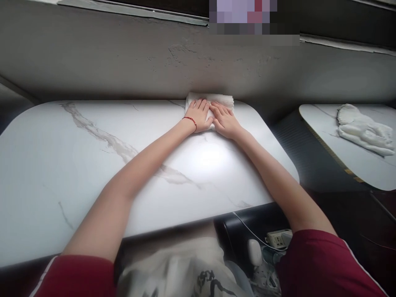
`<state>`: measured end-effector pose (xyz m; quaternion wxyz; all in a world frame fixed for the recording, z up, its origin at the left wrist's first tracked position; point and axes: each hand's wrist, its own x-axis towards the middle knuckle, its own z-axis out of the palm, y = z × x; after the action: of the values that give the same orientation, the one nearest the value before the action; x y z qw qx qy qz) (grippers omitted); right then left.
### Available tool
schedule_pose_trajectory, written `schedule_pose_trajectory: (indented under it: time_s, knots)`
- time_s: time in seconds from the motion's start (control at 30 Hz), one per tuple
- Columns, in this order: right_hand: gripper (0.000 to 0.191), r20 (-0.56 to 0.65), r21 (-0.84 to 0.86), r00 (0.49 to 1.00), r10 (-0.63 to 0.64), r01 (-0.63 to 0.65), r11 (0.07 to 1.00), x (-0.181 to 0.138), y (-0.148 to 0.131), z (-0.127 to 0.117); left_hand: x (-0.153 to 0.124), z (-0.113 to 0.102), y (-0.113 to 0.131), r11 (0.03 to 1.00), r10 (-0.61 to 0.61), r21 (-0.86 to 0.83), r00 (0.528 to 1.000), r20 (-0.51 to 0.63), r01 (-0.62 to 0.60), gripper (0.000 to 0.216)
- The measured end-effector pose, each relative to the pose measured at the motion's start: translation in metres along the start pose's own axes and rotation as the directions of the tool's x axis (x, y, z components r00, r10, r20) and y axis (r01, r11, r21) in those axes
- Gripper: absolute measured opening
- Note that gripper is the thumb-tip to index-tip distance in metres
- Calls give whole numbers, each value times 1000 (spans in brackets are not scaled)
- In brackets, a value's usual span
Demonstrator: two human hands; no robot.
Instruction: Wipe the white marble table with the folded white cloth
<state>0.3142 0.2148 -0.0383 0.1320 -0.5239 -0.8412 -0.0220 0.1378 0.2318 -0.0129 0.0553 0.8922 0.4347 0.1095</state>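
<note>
Both arms reach across a white marble-patterned table (93, 165) to its far edge by the wall. There, a folded white cloth (224, 100) lies under both palms. My left hand (199, 114) is flat on it with fingers stretched toward the wall, a thin red bracelet (189, 119) at the wrist. Close beside it, my right hand (225, 119) also presses flat, fingers pointing forward and left. The two hands nearly meet at the thumbs. The cloth shows mostly beyond the fingertips; its middle is hidden beneath the hands.
A grey wall (123, 62) with peeling paint runs along the table's far edge. To the right, a second marble-patterned table (321, 123) carries a crumpled white cloth (365, 130). Below the near edge are a power strip (278, 239), a white cable (247, 227) and a white rounded object (255, 252).
</note>
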Motion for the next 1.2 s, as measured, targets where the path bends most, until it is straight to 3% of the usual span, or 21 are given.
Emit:
schedule_pose_trajectory:
  time_s: [0.23,0.5,0.73,0.9,1.2]
  knots:
    - [61,15,49,1000,-9,8,999,6,10,0,6,4,-3,1000,-1,-18,999,-54,0,66]
    - [61,10,62,1000,-2,2,998,-5,3,-6,1,2,2,1000,13,-1,1000,-23,-13,67]
    - [62,-10,7,995,99,-99,995,-23,-12,-9,-6,2,11,997,81,-4,997,-20,-81,68]
    - [61,-34,-33,988,153,-155,987,-68,-27,-16,-25,5,38,986,164,-8,986,13,-164,70]
    - [62,-59,7,996,62,-62,998,-185,-53,-46,-93,8,127,983,177,40,982,59,-179,73]
